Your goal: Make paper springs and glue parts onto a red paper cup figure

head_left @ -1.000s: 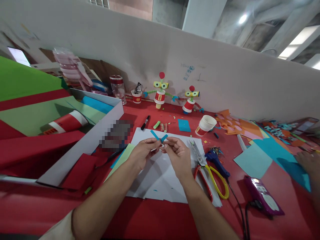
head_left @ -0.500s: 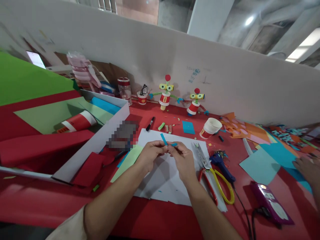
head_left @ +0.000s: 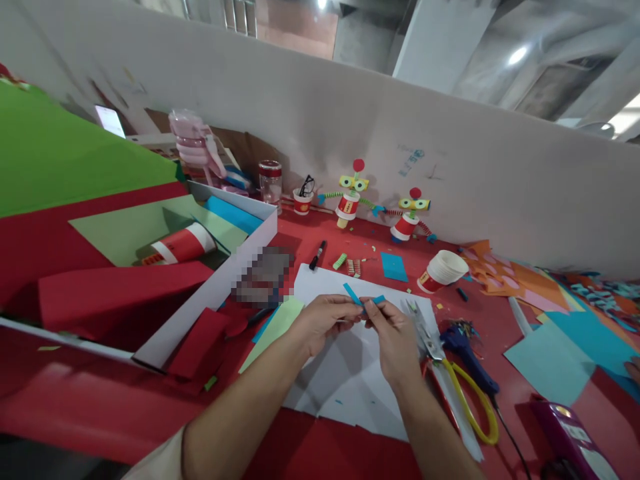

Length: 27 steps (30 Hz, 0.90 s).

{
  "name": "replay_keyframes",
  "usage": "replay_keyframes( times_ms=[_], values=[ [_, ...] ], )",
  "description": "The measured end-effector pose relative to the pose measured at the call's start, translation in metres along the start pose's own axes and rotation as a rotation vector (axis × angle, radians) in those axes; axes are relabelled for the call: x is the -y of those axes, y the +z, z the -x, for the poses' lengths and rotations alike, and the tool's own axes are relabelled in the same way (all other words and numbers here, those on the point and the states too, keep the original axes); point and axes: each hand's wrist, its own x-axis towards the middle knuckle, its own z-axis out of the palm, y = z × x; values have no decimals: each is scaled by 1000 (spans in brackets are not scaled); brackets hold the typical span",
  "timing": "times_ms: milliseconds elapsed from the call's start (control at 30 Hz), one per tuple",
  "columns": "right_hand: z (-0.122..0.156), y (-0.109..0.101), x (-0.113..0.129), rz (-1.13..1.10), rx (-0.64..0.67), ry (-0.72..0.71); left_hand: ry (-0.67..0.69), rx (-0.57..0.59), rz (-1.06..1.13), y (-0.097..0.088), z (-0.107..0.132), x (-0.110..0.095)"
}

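Observation:
Both my hands are together above a white paper sheet (head_left: 340, 383), pinching blue paper strips. My left hand (head_left: 320, 323) is closed at the left end, and one strip (head_left: 351, 292) points up and left from the fingers. My right hand (head_left: 397, 337) has its thumb pressed on the paper, with a short blue end sticking out to the right. Whether it is one folded strip or two crossed ones I cannot tell. Scissors (head_left: 467, 400) with yellow and red handles lie right of my right hand. Folded green (head_left: 340, 261) and red (head_left: 354, 268) paper springs sit beyond the sheet.
Two paper-cup robot figures (head_left: 347, 205) (head_left: 406, 227) stand by the wall. A box of coloured paper (head_left: 210, 293) is at left. Stacked paper cups (head_left: 443, 270), a blue glue gun (head_left: 473, 360) and a purple device (head_left: 573, 433) are at right. Part of another person's hand (head_left: 634, 367) shows at the right edge.
The view has turned left, so everything appears shifted right and slightly down. My hands still pinch the blue paper, at a slightly different angle. The other person's hand is now mostly out of view.

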Motion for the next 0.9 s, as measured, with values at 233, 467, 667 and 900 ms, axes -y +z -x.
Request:
replay_keyframes(
  times_ms=[233,467,667,900],
  values=[
    [2,5,-1,-4,-17,-7,88,-62,61,-3,-5,2],
    [5,5,-4,206,-74,-282,-155,-124,220,-6,-11,4],
    [7,4,-1,237,-95,-413,-90,-86,168,-7,-6,4],
    [3,6,-6,73,-92,-306,20,-57,49,-5,-3,1]
  ],
)
